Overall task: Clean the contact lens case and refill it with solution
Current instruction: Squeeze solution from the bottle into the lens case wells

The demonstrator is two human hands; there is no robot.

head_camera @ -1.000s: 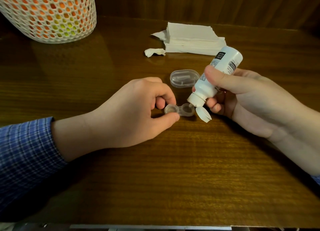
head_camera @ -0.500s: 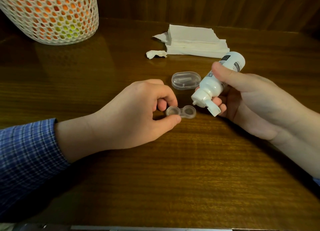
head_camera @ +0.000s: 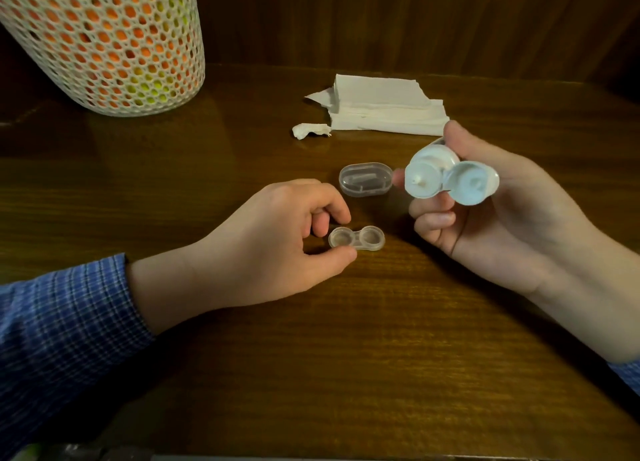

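The contact lens case (head_camera: 356, 238), a clear two-well piece, is lying flat on the dark wooden table (head_camera: 311, 356) as we are steadying it: our left hand (head_camera: 263, 249) is pinching its left well between the thumb in front and the curled fingers behind. We are grasping the white solution bottle (head_camera: 431, 173) in our right hand (head_camera: 502, 218), off the table and to the right of the case, thumb lying over the top and fingers curling underneath. The bottle's nozzle is pointing toward the camera, and its flip cap (head_camera: 472, 183) is hanging open on its hinge to the right. Just behind the case, a clear oval lid (head_camera: 365, 179) is sitting on the table, apart from both hands. Farther back, a stack of white paper tissues (head_camera: 384, 107) is lying with a small crumpled scrap (head_camera: 310, 129) beside its left corner. A white mesh basket (head_camera: 104, 41), showing orange and yellow-green through its holes, is standing at the far left. Blue checked sleeves (head_camera: 65, 325) are covering our forearms.
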